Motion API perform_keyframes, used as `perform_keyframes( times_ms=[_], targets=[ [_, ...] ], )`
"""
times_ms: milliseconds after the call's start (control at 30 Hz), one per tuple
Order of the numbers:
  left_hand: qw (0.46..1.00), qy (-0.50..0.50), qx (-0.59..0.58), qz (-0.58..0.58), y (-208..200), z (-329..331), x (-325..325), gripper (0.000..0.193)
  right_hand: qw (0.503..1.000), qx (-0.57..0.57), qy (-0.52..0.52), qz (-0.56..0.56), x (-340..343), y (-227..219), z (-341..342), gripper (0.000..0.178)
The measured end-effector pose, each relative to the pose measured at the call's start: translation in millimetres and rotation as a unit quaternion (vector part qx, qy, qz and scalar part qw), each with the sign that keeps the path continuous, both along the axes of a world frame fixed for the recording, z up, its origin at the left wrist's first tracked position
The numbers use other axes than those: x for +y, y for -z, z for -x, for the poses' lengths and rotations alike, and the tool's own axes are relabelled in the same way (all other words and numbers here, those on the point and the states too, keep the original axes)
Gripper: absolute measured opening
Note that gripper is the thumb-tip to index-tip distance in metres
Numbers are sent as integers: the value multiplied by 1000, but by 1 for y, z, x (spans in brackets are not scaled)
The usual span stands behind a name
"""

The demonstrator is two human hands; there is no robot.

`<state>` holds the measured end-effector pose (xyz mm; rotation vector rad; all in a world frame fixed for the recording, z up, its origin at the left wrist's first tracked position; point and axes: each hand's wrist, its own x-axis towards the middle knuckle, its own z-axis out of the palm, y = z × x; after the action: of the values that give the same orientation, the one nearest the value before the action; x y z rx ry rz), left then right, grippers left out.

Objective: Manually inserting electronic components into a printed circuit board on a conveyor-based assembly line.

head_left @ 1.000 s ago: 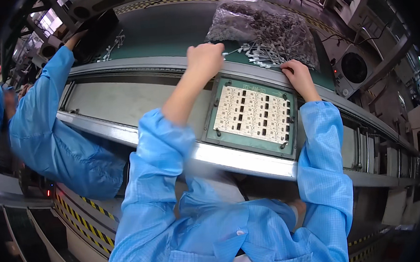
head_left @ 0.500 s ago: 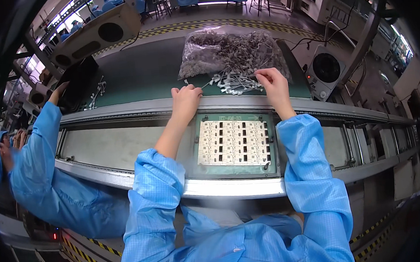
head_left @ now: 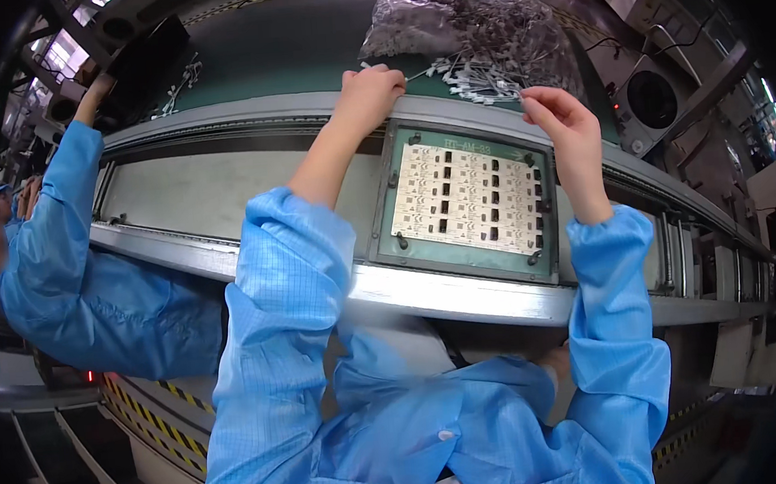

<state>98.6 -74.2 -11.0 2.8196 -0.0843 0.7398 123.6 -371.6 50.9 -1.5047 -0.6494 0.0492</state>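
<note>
My left hand (head_left: 369,99) is closed over the far rail of the conveyor, its fingers bent around what looks like a thin wire lead (head_left: 414,70) with a white end. To its right my right hand (head_left: 566,122) has thumb and forefinger pinched together at the near right edge of a pile of white-ended wire leads (head_left: 480,83). Whatever sits between those fingertips is too small to make out. Between my forearms, a green carrier board (head_left: 386,215) lies on the conveyor, bearing a panel of white circuit boards (head_left: 470,191) with black parts in columns.
Behind the pile stands a clear plastic bag (head_left: 490,23) full of leads on the green bench top (head_left: 303,55). A few more leads (head_left: 181,86) lie farther left. Metal rails (head_left: 463,291) border the conveyor. A blue-sleeved co-worker (head_left: 63,229) reaches in at the left; a fan-like unit (head_left: 653,102) stands right.
The view has turned, so the bench and carrier board appear higher and farther right. My right hand has drawn slightly back toward me from the pile; my left stays by the far rail.
</note>
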Motion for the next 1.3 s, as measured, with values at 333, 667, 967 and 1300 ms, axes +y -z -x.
perform_keyframes(
  times_ms=[333,667,967,1300],
  targets=[
    [998,42,-23,-28,-4,-3,7,16,904,-331,17,270,25,36,19,13],
    [995,30,-22,-95,-9,3,3,15,906,-262,7,332,31,40,25,7],
    [989,-34,42,139,-36,78,-46,13,903,-252,37,346,22,43,35,8],
    [984,-8,87,157,-35,85,-56,14,899,-255,36,354,24,43,37,7]
  ],
)
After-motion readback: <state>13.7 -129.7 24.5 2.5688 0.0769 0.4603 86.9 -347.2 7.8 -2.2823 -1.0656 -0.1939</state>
